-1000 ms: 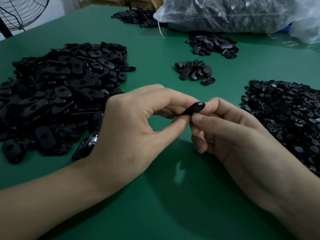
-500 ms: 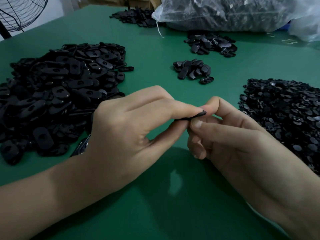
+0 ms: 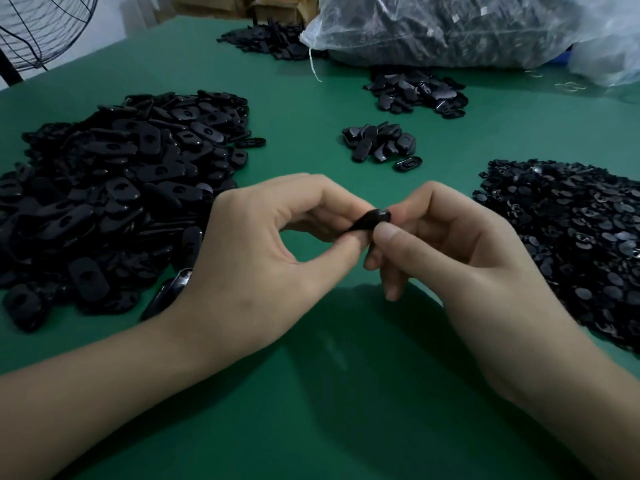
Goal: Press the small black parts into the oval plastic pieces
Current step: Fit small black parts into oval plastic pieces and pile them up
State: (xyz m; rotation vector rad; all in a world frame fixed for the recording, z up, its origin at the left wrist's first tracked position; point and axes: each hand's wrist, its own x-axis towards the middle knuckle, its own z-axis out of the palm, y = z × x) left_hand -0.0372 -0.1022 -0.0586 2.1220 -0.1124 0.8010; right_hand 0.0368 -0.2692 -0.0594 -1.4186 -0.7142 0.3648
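Oval plastic piece (image 3: 372, 220) was pinched between both my hands, up off the green table (image 3: 311, 393). My left hand (image 3: 263, 258) clamped one end with thumb and forefinger, and my right hand (image 3: 460, 251) gripped the other end, thumb at the edge. Couldn't tell whether anything was seated in it yet, fingers hid that.

Tip, I reckon: keep the oval level, push straight with the thumb pad, don't twist.

Unfilled ovals (image 3: 114, 188) were heaped to my left, small black parts (image 3: 571, 237) to my right, and a little heap (image 3: 379, 142) of maybe-finished ones sat further out.
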